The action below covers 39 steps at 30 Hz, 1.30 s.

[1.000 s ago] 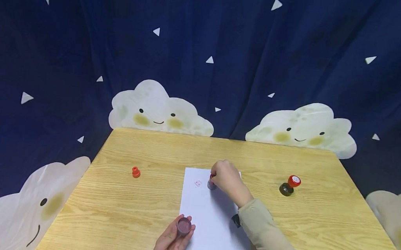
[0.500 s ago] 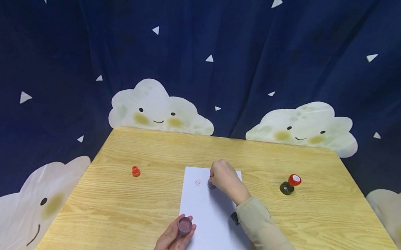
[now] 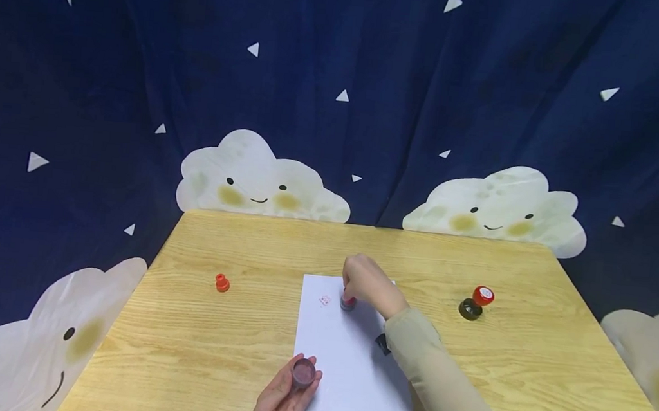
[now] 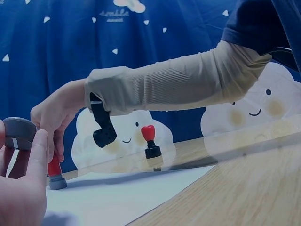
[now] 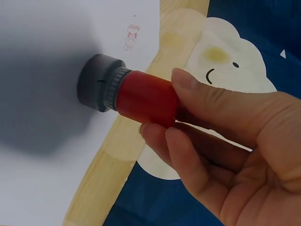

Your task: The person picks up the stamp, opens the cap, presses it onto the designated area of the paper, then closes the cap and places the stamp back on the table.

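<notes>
My right hand pinches the red handle of a self-inking stamp between thumb and fingers. Its round grey base meets the far part of a white paper sheet, standing upright in the left wrist view. Beside it on the sheet shows a small red printed mark. Lower down, over the paper's left edge, my left hand grips a round dark grey cap, its hollow side facing up. The stamp's underside is hidden.
A second stamp, red knob on black base, stands to the right on the wooden table. At the left lies a small red plastic piece. Behind the table hangs a dark blue curtain with clouds.
My right hand and forearm have risen slightly and shifted a little left, showing more of the red handle. The stamp's base stays at its spot. My left hand is practically still.
</notes>
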Each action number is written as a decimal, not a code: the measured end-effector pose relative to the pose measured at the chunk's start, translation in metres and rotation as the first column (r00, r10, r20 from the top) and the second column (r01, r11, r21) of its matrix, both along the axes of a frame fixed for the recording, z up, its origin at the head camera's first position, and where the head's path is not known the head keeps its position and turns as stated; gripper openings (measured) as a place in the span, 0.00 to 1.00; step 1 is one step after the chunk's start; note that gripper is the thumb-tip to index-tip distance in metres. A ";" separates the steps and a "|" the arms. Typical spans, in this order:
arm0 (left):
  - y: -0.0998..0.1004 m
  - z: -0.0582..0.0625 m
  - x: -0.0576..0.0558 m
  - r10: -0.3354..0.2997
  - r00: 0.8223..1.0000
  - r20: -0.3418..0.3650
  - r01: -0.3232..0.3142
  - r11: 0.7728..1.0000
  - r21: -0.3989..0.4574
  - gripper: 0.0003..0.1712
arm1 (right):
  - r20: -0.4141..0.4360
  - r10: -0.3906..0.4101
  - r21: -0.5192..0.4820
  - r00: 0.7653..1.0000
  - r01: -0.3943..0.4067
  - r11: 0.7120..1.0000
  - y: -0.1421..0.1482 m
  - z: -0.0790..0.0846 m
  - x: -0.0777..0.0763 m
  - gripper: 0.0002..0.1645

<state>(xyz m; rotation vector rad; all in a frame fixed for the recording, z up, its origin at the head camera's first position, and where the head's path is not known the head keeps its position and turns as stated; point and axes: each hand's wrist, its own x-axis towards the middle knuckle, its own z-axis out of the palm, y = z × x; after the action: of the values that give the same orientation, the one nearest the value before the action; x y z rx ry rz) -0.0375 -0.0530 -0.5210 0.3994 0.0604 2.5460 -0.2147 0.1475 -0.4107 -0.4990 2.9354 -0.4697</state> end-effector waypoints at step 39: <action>-0.002 -0.002 -0.001 0.004 0.999 0.053 -0.002 0.999 -0.032 0.21 | -0.012 0.052 -0.045 0.999 -0.053 0.998 0.002 -0.008 -0.001 0.16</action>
<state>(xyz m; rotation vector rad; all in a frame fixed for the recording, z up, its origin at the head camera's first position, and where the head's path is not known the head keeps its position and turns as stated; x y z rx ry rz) -0.0386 -0.0546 -0.5234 0.3190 0.0814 2.5538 -0.2153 0.1498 -0.4190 -0.5843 2.9195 -0.5294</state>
